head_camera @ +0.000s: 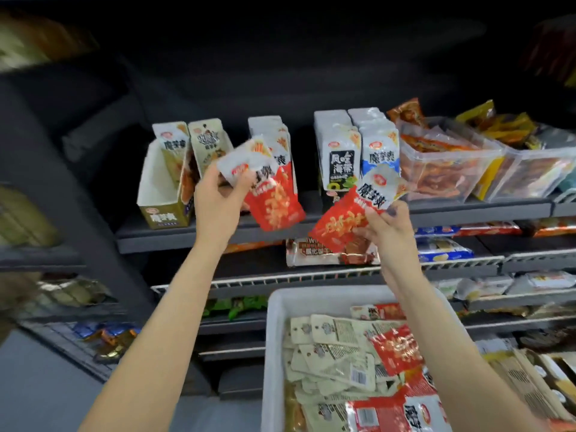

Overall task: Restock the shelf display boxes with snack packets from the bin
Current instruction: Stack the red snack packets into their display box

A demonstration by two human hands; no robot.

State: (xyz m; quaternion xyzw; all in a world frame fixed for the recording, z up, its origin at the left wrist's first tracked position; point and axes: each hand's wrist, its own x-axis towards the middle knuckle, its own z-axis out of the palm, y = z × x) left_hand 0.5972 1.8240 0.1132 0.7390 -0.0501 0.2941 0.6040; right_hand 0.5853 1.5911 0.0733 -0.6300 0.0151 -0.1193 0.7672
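Head view looks down both bare forearms toward a dark grey metal shelf (199, 235). At about ten o'clock of centre, the left hand (218, 194) has fingers and thumb curled round a small sheaf of red-and-white foil snack packets (268, 188), pinched near their white tops so the red ends hang down and fan out. It holds them right in front of the red cardboard display box (274, 132), which already stands upright with packets filed in it; the tilt looks meant to line the sheaf up with the box's open front, though blur hides whether packets and box touch.

At about three o'clock, the right hand (386, 222) pinches another red-and-white foil packet (352, 216) by its lower edge, thumb and fingertips closed on it, white top pointing up and away. It hangs just before the shelf lip, near the black-and-white display box (339, 157) and the blue-and-white display box (380, 151). I judge it is waiting its turn, kept clear while the left hand works.

At eleven o'clock stands a gold-and-white cardboard display box (162, 194), largely hollow at the front, so likely still to be filled. At two o'clock sit clear plastic tubs (486, 163) of orange packets. At five o'clock, below the arms, the white plastic bin (277, 338) holds a loose heap of cream and red packets, well apart from the shelf boxes, so plenty remains to restock.
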